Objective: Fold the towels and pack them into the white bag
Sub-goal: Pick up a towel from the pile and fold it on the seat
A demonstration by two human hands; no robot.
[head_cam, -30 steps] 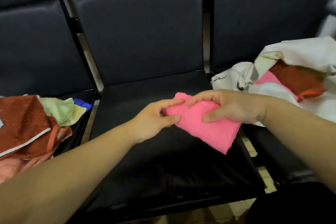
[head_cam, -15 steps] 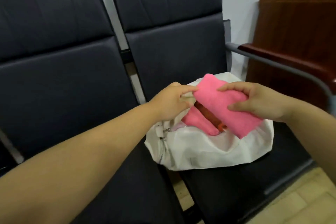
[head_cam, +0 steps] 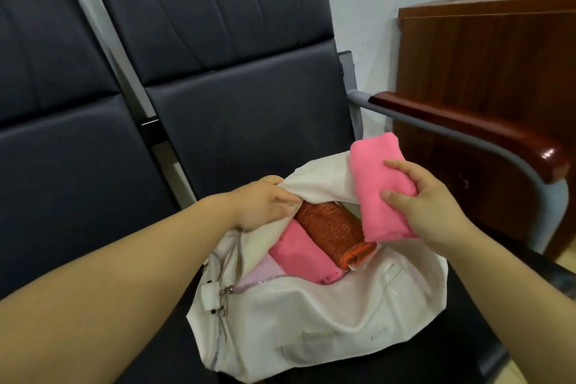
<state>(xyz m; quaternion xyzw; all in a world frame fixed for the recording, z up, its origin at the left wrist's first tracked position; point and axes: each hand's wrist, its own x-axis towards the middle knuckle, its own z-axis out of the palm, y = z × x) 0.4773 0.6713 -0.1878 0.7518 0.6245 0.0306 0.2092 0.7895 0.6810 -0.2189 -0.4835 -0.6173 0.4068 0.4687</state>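
Observation:
The white bag (head_cam: 311,321) lies open on the right-hand black seat. Inside it I see a folded pink towel (head_cam: 299,254), a rust-orange towel (head_cam: 333,229) beside it, and a pale lilac cloth (head_cam: 261,274) at the near left. My right hand (head_cam: 427,206) grips a folded pink towel (head_cam: 378,178), held upright just above the bag's right side. My left hand (head_cam: 265,204) pinches the bag's far rim and holds the flap up, keeping the mouth open.
The row of black padded seats (head_cam: 78,196) runs left. A grey metal armrest with a glossy brown wooden top (head_cam: 486,134) curves past the bag on the right. A brown wooden cabinet (head_cam: 498,66) stands behind it, against the pale wall.
My view swung right from the middle seat to the bag. The pink towel went from both hands on the seat into my right hand over the bag; my left hand took the bag's rim.

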